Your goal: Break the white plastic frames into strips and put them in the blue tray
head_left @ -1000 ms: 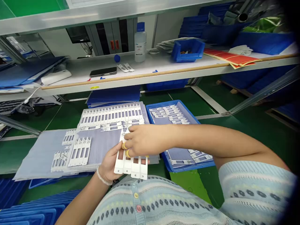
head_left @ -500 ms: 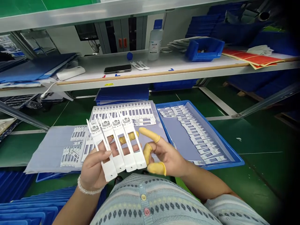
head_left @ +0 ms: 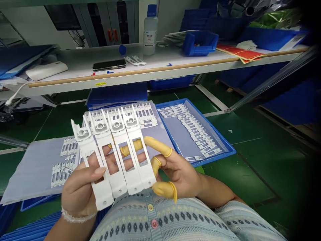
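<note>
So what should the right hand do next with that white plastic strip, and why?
Probably bring the right hand in to pinch the rightmost piece of the white plastic strip. The left hand holds the strip up, while the right hand is free, its yellow-cotted fingertips close to that piece's edge.

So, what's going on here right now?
A person's left hand holds up a row of four white plastic slotted parts, side by side and slanted. The right hand, wearing yellow finger cots, sits open at the row's right edge. More of these parts lie on a grey corrugated sheet and in a blue tray beyond the hands.
</note>
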